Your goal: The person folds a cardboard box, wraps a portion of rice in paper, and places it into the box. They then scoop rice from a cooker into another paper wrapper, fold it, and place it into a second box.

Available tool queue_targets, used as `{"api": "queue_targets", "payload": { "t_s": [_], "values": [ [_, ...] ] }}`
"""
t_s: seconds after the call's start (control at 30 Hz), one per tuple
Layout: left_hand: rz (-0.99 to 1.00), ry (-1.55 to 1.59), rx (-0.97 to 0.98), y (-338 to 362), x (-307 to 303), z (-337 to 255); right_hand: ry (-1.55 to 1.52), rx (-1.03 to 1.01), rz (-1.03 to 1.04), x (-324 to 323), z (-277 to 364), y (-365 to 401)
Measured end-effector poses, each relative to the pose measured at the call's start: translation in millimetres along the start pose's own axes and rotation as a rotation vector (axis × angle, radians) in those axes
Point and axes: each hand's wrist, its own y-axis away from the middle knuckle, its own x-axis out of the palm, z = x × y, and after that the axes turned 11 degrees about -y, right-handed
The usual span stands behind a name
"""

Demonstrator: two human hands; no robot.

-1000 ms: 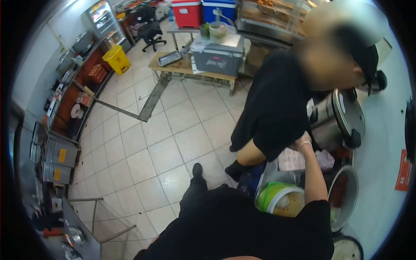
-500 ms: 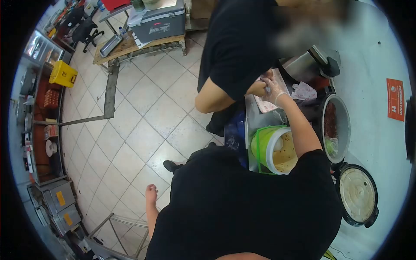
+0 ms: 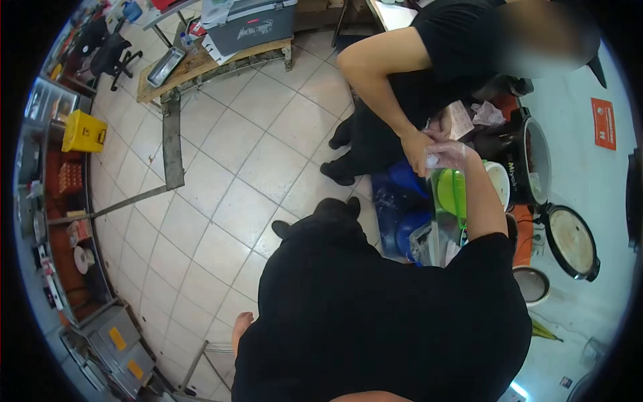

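Note:
My right hand (image 3: 454, 155), in a clear plastic glove, reaches forward over the green bucket (image 3: 450, 193). Its fingers are bent and meet a co-worker's bare hand (image 3: 418, 149). A small white bit shows where the two hands touch, but I cannot make out what it is. Low at my left side, my left hand (image 3: 244, 321) hangs over the floor with its fingers curled in and nothing visible in them. My own arm partly hides the bucket and its white rim (image 3: 497, 178).
Beyond the bucket stands a black rice cooker (image 3: 512, 167), with a round lid (image 3: 571, 236) nearer me. Blue tubs (image 3: 408, 228) sit below the counter's edge. A co-worker (image 3: 462, 40) stands ahead. A grey cooler (image 3: 251, 28) rests on a wooden bench at the far left.
The co-worker has shifted right in view, the bent elbow now raised. My gloved right hand stays at the co-worker's hand. My left hand sits lower, more hidden by my body.

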Motion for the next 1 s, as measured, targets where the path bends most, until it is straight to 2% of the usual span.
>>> {"api": "queue_targets", "payload": {
  "t_s": [0.03, 0.07, 0.1, 0.13, 0.17, 0.2, 0.23, 0.27, 0.3, 0.33, 0.37, 0.4, 0.43, 0.5, 0.53, 0.6, 0.7, 0.77, 0.83, 0.9, 0.97, 1.0],
  "values": [
    [0.009, -0.180, 0.082, -5, -29, -1, 0.053, 0.098, 0.044, 12, -13, 0],
    [0.002, -0.367, 0.166, 10, -58, -26, 0.102, 0.203, 0.084, 25, -29, 3],
    [-0.020, -0.543, 0.250, 39, -85, -66, 0.144, 0.219, 0.156, 56, -42, 14],
    [-0.053, -0.318, -0.003, -51, -108, -23, 0.126, 0.244, 0.138, 88, -58, 20],
    [-0.059, -0.256, 0.066, -57, -133, -61, 0.196, 0.269, 0.118, 121, -74, 21],
    [-0.128, -0.293, 0.172, -65, -153, -101, 0.275, 0.291, 0.117, 146, -87, 19],
    [-0.157, -0.676, 0.538, -79, -183, -139, 0.292, 0.252, 0.131, 161, -108, 11],
    [-0.161, -0.112, 0.330, -62, -185, -198, 0.309, 0.209, 0.166, 176, -131, -5],
    [-0.223, 0.043, 0.290, -43, -187, -262, 0.393, 0.173, 0.178, 187, -149, -19],
    [-0.136, 0.016, 0.332, -66, -207, -294, 0.541, 0.127, 0.178, 209, -152, -29],
    [-0.104, 0.050, 0.374, -52, -214, -346, 0.242, 0.203, 0.151, 233, -159, -38],
    [-0.129, 0.030, 0.382, -52, -221, -390, 0.099, 0.126, 0.217, 213, -196, -70],
    [-0.157, -0.023, 0.391, -48, -228, -430, -0.004, 0.091, 0.256, 235, -197, -83],
    [-0.253, -0.381, 0.555, -84, -254, -470, -0.156, 0.050, 0.282, 274, -187, -120],
    [-0.328, -0.500, 0.691, -77, -264, -483, -0.209, 0.059, 0.253, 286, -187, -143],
    [-0.309, -0.557, 0.688, -62, -296, -501, -0.309, 0.095, 0.172, 312, -184, -190],
    [-0.333, -0.443, 0.555, -61, -356, -475, -0.417, 0.195, 0.028, 350, -175, -276],
    [-0.332, -0.451, 0.410, -66, -403, -433, -0.455, 0.262, -0.019, 392, -171, -332],
    [-0.319, -0.533, 0.212, -68, -449, -397, -0.432, 0.270, 0.099, 470, -126, -379],
    [-0.256, -0.260, 0.141, -55, -488, -388, -0.342, 0.282, 0.269, 575, -63, -417],
    [-0.218, 0.108, 0.095, -22, -527, -429, -0.222, 0.284, 0.509, 676, -18, -455],
    [-0.220, 0.225, 0.165, -13, -546, -449, -0.171, 0.270, 0.667, 723, -1, -473]
  ]
}}
